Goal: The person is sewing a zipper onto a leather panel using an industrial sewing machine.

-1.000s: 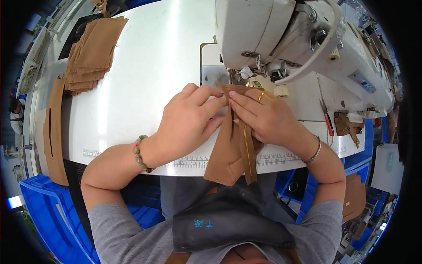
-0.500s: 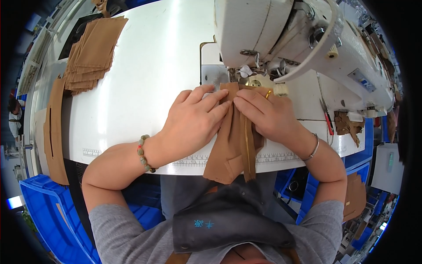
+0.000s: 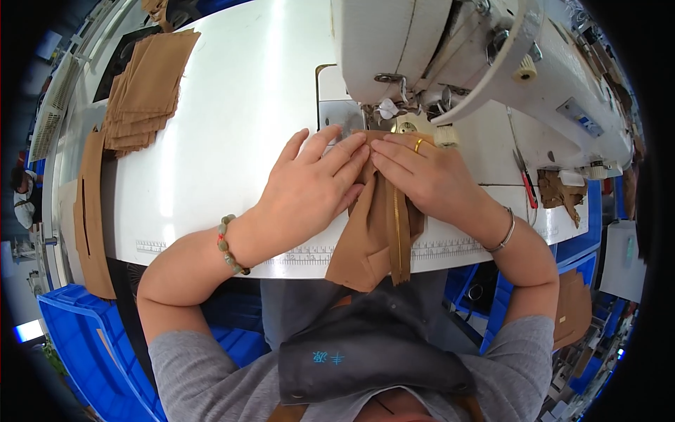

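Note:
Brown fabric with a zipper (image 3: 395, 239) lies under the needle area of a white sewing machine (image 3: 380, 49) and drapes toward the table's front edge. My left hand (image 3: 309, 179) rests with stretched, spread fingers at the fabric's left side, two fingertips on its top end near the presser foot (image 3: 365, 118). My right hand (image 3: 429, 179), with a gold ring, has its fingers together on the fabric's right side, close beside the left fingertips, its thumb hidden. The exact needle point is hard to make out.
Stacked brown pieces (image 3: 148, 84) and a long slotted piece (image 3: 91, 211) lie left. Red-handled scissors (image 3: 527, 183) and fabric scraps (image 3: 562, 197) lie right. Blue bins (image 3: 77, 337) flank me below the table (image 3: 211, 141). A person (image 3: 24, 197) is at the far left edge.
My left hand's fingers have straightened and spread, reaching farther toward the machine. My right fingertips have shifted slightly on the fabric. The view has shifted a little.

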A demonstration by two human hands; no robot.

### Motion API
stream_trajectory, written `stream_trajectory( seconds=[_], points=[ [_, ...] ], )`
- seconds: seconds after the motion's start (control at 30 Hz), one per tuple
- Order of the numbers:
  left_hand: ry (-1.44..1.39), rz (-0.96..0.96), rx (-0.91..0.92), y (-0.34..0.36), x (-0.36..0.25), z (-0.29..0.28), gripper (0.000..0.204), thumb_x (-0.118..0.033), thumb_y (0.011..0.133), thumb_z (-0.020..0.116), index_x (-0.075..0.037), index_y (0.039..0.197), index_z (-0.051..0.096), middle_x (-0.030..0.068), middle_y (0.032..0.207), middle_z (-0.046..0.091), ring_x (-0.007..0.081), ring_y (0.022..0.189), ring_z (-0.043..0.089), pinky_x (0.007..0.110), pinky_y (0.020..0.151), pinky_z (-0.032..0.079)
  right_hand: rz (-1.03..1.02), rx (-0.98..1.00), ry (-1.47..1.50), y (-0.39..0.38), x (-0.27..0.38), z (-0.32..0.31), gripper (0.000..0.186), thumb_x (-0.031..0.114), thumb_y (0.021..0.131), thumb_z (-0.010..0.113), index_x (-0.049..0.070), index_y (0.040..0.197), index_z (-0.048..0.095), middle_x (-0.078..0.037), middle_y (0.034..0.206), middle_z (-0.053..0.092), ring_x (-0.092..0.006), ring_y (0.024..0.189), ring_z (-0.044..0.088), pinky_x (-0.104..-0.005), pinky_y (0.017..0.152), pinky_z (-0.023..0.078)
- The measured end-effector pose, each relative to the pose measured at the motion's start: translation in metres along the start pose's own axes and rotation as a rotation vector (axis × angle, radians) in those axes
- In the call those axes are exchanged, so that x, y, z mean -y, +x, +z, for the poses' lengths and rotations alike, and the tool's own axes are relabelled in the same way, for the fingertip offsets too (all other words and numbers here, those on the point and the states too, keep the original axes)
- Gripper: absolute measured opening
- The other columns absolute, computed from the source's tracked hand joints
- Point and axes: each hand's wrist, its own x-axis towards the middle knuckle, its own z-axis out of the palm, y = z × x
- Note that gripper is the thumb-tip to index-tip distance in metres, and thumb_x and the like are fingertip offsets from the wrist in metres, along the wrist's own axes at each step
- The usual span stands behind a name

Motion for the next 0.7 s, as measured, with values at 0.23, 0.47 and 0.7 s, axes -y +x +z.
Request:
stream_trajectory(
  seconds=[0.23, 0.47, 0.7],
  points=[
    [-0.014, -0.020, -0.008, 0.009, 0.002, 0.004, 0.053, -0.023, 0.089, 0.076, -0.007, 0.139, 0.065, 0.0060, 0.146, 0.062, 0.0307, 0.133, 0.055, 0.046, 0.111, 0.045, -0.009, -0.088, -0.035, 0.001, -0.005, 0.004, 0.029, 0.009, 0.081, 0.069, -0.001, 0.108, 0.069, -0.008, 0.114, 0.072, -0.0239, 0.090, 0.072, -0.0342, 0.071, 0.059],
    [-0.046, -0.034, -0.037, 0.017, 0.008, 0.011, 0.054, -0.022, 0.089, 0.076, -0.007, 0.140, 0.064, 0.0067, 0.144, 0.062, 0.0319, 0.133, 0.055, 0.045, 0.110, 0.044, 0.044, -0.118, -0.026, -0.001, -0.020, 0.015, 0.029, 0.010, 0.086, 0.067, 0.004, 0.114, 0.070, -0.008, 0.124, 0.073, -0.0283, 0.094, 0.073, -0.0372, 0.075, 0.060],
    [0.004, -0.005, -0.075, 0.008, -0.001, 0.008, 0.048, -0.017, 0.087, 0.075, -0.006, 0.134, 0.068, 0.0074, 0.140, 0.065, 0.0321, 0.133, 0.056, 0.045, 0.110, 0.045, 0.039, -0.065, 0.018, -0.001, -0.018, 0.010, 0.029, 0.009, 0.087, 0.066, 0.006, 0.116, 0.071, -0.007, 0.124, 0.072, -0.0275, 0.099, 0.072, -0.0382, 0.079, 0.060]
  ],
)
